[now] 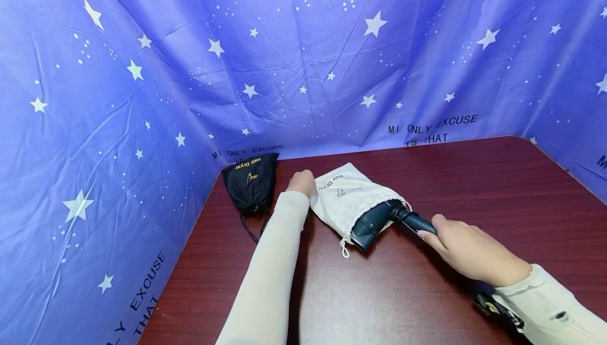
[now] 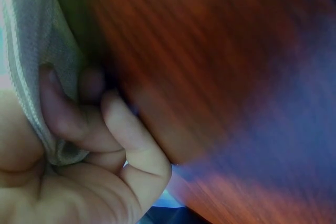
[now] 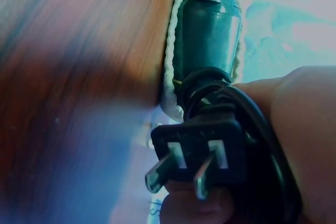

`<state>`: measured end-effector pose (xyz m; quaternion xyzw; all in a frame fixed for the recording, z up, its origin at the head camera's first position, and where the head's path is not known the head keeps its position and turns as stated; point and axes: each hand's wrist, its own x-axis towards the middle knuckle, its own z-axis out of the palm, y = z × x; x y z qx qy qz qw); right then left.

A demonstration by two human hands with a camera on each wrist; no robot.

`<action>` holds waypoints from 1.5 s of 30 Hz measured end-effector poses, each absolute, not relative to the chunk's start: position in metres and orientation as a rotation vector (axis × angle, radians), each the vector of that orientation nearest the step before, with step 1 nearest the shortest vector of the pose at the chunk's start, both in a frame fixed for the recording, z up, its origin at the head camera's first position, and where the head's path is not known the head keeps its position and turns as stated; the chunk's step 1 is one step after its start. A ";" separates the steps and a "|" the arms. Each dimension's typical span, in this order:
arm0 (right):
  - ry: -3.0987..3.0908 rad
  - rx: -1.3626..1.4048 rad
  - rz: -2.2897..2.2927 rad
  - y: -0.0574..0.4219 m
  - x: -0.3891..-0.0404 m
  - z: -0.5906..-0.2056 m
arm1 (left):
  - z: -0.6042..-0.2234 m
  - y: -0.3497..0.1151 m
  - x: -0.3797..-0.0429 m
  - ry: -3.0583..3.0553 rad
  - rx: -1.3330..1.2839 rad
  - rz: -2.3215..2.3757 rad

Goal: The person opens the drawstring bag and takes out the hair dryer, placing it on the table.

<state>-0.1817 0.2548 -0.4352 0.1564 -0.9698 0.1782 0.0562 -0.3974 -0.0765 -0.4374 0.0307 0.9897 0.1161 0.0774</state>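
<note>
Left hand [image 1: 301,183], right hand [image 1: 476,254] — both curled

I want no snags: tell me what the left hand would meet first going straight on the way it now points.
Probably the starry curtain behind the table, though depth is unclear; the left hand holds the white bag, which would likely come along.

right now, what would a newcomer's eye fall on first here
Probably the starry purple curtain, behind and beside the red table. Next, the white bag on the table, its edge in the left hand, with a dark hair dryer in its mouth and the right hand on the handle. The right wrist view shows a two-pronged plug up close.
</note>
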 end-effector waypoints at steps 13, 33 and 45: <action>-2.945 0.488 0.531 0.258 -0.181 -0.432 | -0.439 -0.076 -0.400 2.961 0.080 0.358; -2.966 0.494 0.518 0.262 -0.181 -0.428 | -0.438 -0.077 -0.399 2.947 0.069 0.393; -2.973 0.507 0.502 0.266 -0.182 -0.428 | -0.441 -0.076 -0.403 2.950 0.076 0.362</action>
